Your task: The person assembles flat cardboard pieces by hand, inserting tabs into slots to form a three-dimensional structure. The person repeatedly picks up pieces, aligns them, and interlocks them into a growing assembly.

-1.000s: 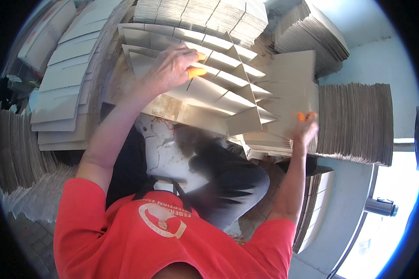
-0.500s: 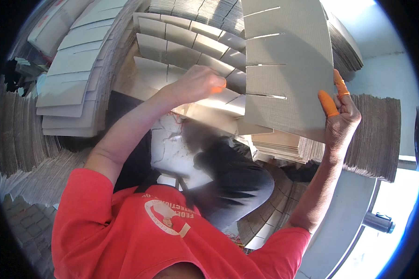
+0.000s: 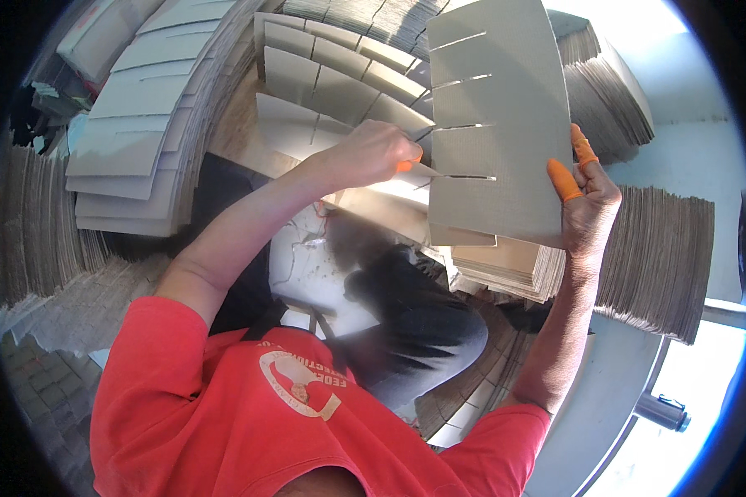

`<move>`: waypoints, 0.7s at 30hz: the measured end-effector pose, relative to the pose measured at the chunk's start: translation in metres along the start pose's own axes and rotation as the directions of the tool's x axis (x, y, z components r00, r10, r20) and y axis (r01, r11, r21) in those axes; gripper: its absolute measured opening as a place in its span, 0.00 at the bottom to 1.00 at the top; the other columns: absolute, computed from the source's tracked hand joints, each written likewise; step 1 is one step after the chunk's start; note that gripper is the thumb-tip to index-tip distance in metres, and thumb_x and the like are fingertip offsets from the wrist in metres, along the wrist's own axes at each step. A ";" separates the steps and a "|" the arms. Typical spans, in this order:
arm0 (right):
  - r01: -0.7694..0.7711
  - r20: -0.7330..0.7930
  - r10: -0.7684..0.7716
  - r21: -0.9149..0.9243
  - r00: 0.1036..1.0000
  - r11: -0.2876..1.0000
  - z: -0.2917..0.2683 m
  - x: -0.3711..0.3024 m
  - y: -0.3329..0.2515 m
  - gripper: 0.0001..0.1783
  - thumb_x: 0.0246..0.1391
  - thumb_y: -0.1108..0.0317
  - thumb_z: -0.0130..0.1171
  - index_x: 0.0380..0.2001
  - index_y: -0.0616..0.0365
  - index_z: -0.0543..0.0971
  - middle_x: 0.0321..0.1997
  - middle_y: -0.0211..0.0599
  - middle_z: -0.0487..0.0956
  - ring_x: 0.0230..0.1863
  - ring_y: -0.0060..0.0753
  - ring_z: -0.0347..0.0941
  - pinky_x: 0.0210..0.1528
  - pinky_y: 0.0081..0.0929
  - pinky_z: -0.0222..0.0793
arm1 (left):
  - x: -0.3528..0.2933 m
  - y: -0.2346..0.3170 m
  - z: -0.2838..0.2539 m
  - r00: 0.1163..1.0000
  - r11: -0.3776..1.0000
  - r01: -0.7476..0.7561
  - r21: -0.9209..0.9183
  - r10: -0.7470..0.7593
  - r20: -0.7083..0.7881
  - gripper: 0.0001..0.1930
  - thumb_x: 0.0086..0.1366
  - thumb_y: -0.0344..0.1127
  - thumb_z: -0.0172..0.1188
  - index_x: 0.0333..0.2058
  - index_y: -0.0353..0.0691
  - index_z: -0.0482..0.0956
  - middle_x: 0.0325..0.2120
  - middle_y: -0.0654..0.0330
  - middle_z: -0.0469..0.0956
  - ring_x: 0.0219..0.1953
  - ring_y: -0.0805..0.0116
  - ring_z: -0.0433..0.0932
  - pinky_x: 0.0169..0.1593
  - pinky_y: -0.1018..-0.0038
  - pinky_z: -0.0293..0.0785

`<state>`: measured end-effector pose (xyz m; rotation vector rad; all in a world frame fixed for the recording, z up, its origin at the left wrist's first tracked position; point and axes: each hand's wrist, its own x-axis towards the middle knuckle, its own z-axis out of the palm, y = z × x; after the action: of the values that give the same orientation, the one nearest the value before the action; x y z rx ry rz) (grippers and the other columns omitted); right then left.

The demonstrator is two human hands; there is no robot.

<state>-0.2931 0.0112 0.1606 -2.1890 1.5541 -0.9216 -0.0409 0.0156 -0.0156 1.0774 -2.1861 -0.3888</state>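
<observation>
My right hand (image 3: pixel 590 203), with orange finger covers on two fingertips, grips the right edge of a slotted cardboard sheet (image 3: pixel 514 108). Several parallel slots run in from the sheet's left edge. Its left edge meets a row of upright cardboard strips (image 3: pixel 340 91), which stand one behind another with slots in them. My left hand (image 3: pixel 377 153) is closed in a pinch at the nearest strip, beside one of the sheet's slots. An orange cover shows on its fingertip. The palm side of the left hand is hidden.
A tall stack of slotted cardboard (image 3: pixel 128 137) stands at the left. More cardboard stacks are at the right (image 3: pixel 655 261) and far right (image 3: pixel 609 91). A low pile of cardboard (image 3: pixel 506 263) lies under the held sheet. My dark-trousered leg (image 3: pixel 414 331) is bent below.
The slotted sheet and my right hand have shifted a little left. My left hand has moved slightly right along the nearest strip, closer to the sheet's slots.
</observation>
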 end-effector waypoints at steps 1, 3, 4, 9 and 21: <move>0.001 0.006 -0.001 -0.037 1.000 0.999 0.001 0.002 0.001 0.31 0.49 0.83 0.65 0.59 0.61 0.73 0.33 0.31 0.82 0.34 0.11 0.73 0.41 0.13 0.72 | 0.000 0.000 0.001 1.000 1.000 0.004 -0.007 -0.004 -0.006 0.08 0.47 0.21 0.56 0.28 0.38 0.77 0.19 0.52 0.72 0.30 0.52 0.75 0.32 0.57 0.72; -0.007 0.036 0.009 -0.067 0.999 0.998 0.006 0.004 0.011 0.31 0.48 0.82 0.65 0.59 0.61 0.74 0.28 0.26 0.79 0.30 0.10 0.69 0.39 0.11 0.69 | 0.001 0.000 0.002 1.000 1.000 -0.003 -0.017 0.003 -0.015 0.07 0.47 0.21 0.56 0.28 0.38 0.77 0.19 0.51 0.72 0.31 0.51 0.75 0.32 0.56 0.72; 0.005 0.046 -0.001 -0.092 0.999 0.996 0.006 0.006 0.012 0.31 0.48 0.82 0.66 0.58 0.61 0.74 0.26 0.25 0.77 0.29 0.10 0.67 0.38 0.10 0.68 | 0.002 0.000 0.002 1.000 1.000 -0.013 -0.019 0.012 -0.018 0.07 0.47 0.22 0.56 0.28 0.38 0.77 0.20 0.51 0.72 0.31 0.51 0.76 0.33 0.56 0.72; 0.099 0.081 -0.089 -0.125 0.993 0.987 0.011 0.018 0.019 0.30 0.48 0.82 0.66 0.57 0.62 0.75 0.24 0.23 0.72 0.28 0.10 0.64 0.36 0.10 0.67 | 0.005 0.001 0.001 0.998 0.999 0.051 0.006 -0.051 0.026 0.07 0.48 0.23 0.57 0.28 0.38 0.78 0.21 0.51 0.73 0.32 0.49 0.76 0.33 0.55 0.72; 0.064 0.046 -0.067 0.080 0.997 0.995 0.018 0.015 0.005 0.29 0.47 0.83 0.65 0.56 0.64 0.75 0.42 0.29 0.84 0.32 0.10 0.69 0.39 0.11 0.70 | 0.002 -0.003 0.003 0.999 0.999 0.018 0.028 -0.019 0.034 0.04 0.55 0.27 0.58 0.30 0.39 0.79 0.24 0.51 0.77 0.33 0.50 0.78 0.36 0.56 0.74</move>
<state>-0.2817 -0.0063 0.1489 -2.2021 1.4076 -0.9257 -0.0422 0.0124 -0.0188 1.1144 -2.2186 -0.3889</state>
